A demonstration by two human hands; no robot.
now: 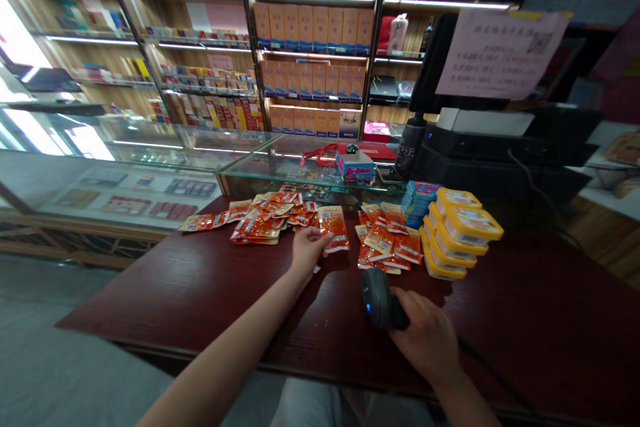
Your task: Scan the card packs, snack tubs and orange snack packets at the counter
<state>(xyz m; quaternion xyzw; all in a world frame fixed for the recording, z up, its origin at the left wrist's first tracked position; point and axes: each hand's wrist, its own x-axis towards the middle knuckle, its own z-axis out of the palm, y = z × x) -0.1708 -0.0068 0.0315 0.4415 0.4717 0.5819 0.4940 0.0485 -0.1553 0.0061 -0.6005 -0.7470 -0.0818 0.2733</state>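
My left hand [309, 251] pinches the lower edge of an orange snack packet [334, 227], whose pale top with a printed label faces me. A black barcode scanner [377, 297] with a small blue light is gripped in my right hand [425, 330], its head tilted toward the packets. To the left of the held packet lies a loose heap of similar orange packets [265, 217]. A second, smaller pile of orange packets [387, 237] lies on the right, just beyond the scanner.
Yellow-lidded tubs [457, 233] are stacked on the dark wooden counter [200, 310], beside a stack of blue boxes [419, 202]. Behind stand a glass display case [260, 155] with a small colourful box [356, 167], and a monitor [431, 67] with a pink notice. A cable trails right from the scanner.
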